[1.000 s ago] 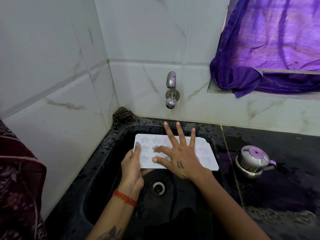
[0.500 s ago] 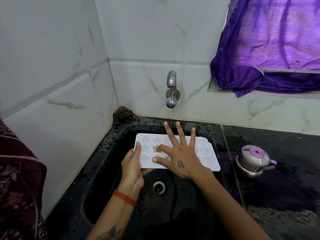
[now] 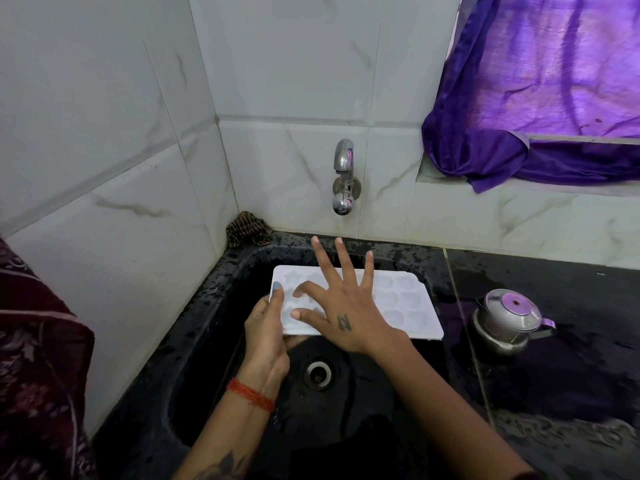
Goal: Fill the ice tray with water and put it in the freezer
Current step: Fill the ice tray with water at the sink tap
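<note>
Two hands over a black sink (image 3: 214, 341), centre of frame. Left hand (image 3: 266, 327) grasps the white ice tray (image 3: 408, 306) at its left end, thumb with a blue-painted nail on top, the other fingers under the tray's near edge. Right hand (image 3: 343, 306) lies released over the tray's middle, fingers straight and spread, pointing toward the back wall; thumb and forefinger tips on or just over the left cells, can't tell if they touch. Small tattoo on the back of the right hand, red thread band (image 3: 251, 396) on the left wrist, tattoo on the left forearm at bottom centre

Tray held roughly level above the sink basin, long side left to right, star and rounded cells facing up; water in the cells can't be told. Drain (image 3: 317, 372) directly below the tray's near edge. Chrome tap (image 3: 343, 178) on the tiled back wall, above the tray's far edge, no stream visible. Sink rim and counter wet

Brown patterned cloth (image 3: 247, 230) bunched in the back left corner of the sink rim. Small steel kettle (image 3: 509, 320) with lid on the black counter (image 3: 554, 393), right of the sink, well apart from the tray. Purple curtain (image 3: 540, 98) upper right, draped onto the window ledge. Dark red patterned fabric (image 3: 38, 375) at the left edge of frame
</note>
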